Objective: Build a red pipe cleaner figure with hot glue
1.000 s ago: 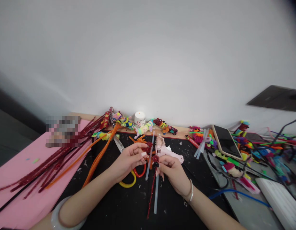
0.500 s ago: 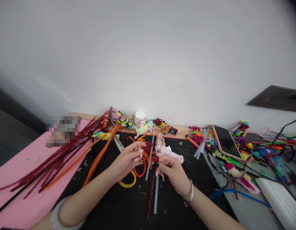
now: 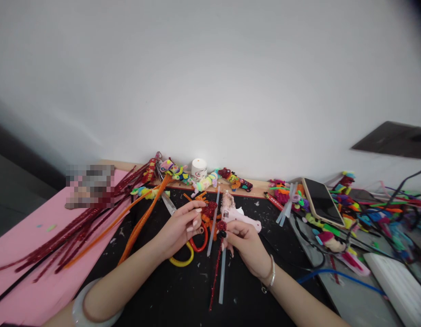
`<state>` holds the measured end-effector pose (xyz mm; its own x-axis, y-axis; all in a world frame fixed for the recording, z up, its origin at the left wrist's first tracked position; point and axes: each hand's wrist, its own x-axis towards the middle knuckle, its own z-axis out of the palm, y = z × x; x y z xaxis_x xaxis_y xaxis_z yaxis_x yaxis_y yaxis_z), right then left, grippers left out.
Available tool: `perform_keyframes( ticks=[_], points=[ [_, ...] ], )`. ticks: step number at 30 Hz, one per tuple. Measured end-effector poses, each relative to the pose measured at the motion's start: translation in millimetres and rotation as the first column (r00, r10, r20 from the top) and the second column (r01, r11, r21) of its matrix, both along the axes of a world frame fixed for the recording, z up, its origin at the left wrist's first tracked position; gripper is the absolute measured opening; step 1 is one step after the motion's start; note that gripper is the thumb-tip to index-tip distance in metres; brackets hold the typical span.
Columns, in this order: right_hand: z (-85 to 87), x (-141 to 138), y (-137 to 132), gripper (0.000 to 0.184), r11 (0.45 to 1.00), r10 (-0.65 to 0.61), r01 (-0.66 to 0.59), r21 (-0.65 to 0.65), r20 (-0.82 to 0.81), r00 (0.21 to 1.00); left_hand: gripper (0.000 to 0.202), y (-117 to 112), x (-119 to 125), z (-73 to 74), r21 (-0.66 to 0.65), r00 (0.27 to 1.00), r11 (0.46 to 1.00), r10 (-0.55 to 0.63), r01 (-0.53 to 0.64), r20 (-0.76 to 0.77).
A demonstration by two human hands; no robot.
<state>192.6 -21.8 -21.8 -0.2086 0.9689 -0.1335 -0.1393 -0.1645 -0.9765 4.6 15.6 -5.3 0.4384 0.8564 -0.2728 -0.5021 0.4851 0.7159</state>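
Note:
My left hand (image 3: 183, 225) has its bent fingertips at a fuzzy red tinsel piece (image 3: 209, 209) and seems to pinch its edge. Behind that piece lie orange pipe cleaner parts (image 3: 200, 197). Between thumb and fingers, my right hand (image 3: 243, 243) grips a red tinsel pipe cleaner (image 3: 215, 277), its stem pointing down. A small red ball (image 3: 222, 225) with a black bit (image 3: 223, 234) tops that stem. A pale pink glue gun (image 3: 236, 215) lies just beyond my right hand. Scissors (image 3: 183, 259) with yellow and red handles rest partly under my left hand.
Translucent glue sticks (image 3: 222, 277) lie on the black mat (image 3: 183, 295). Red tinsel stems (image 3: 84, 227) spread over pink board at left. A white cup (image 3: 198, 169) and small fuzzy figures line the wall. A phone (image 3: 323, 202), cables and a white power strip (image 3: 398, 284) sit right.
My left hand has shifted very slightly at the red tinsel piece. The right hand and the pipe cleaner in it look the same.

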Motion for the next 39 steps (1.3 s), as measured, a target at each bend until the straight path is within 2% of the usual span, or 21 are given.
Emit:
perform_keyframes(
  ticks=[10,18,22,25,28,30,33,36,39],
  points=[
    [2.7,-1.0,-0.5,0.017,1.000,-0.010,0.010,-0.002,0.012,1.000,0.020,2.8,-0.6,0.4,0.000,0.996,1.000,0.001,-0.001,0.091],
    [3.3,-1.1,-0.4,0.014,1.000,-0.010,0.010,-0.004,0.012,1.000,0.041,2.3,-3.7,6.1,0.048,1.000,0.999,0.005,-0.006,0.017],
    [1.1,-0.5,0.0,0.014,1.000,-0.008,0.008,-0.005,0.010,1.000,0.039,1.2,-3.3,6.4,0.088,0.999,0.996,0.007,-0.004,-0.033],
    [0.3,-0.3,-0.1,0.015,1.000,-0.010,0.010,-0.004,0.003,1.000,0.037,-1.0,-0.1,6.1,0.173,0.994,0.985,0.043,-0.024,-0.103],
    [1.2,-0.4,-0.6,0.016,1.000,-0.004,0.004,-0.002,0.007,1.000,0.030,-4.5,4.2,3.7,0.352,0.969,0.936,0.088,-0.001,-0.230],
    [2.2,-0.5,-1.0,0.016,1.000,0.009,-0.009,0.004,0.019,1.000,0.027,-7.6,6.2,2.2,0.473,0.940,0.876,0.081,0.092,-0.332],
    [2.7,-0.2,-1.6,0.019,0.999,0.045,-0.045,0.009,0.042,0.998,0.024,-12.0,6.8,3.2,0.600,0.857,0.753,0.095,0.270,-0.506],
    [2.1,0.4,-2.2,0.018,0.997,0.077,-0.077,0.010,0.058,0.995,0.023,-14.0,5.8,8.1,0.667,0.786,0.651,0.170,0.363,-0.594],
    [2.7,0.3,-2.7,0.016,0.995,0.101,-0.103,0.016,0.085,0.991,0.024,-13.6,5.0,12.3,0.688,0.786,0.623,0.181,0.373,-0.591]
  ],
)
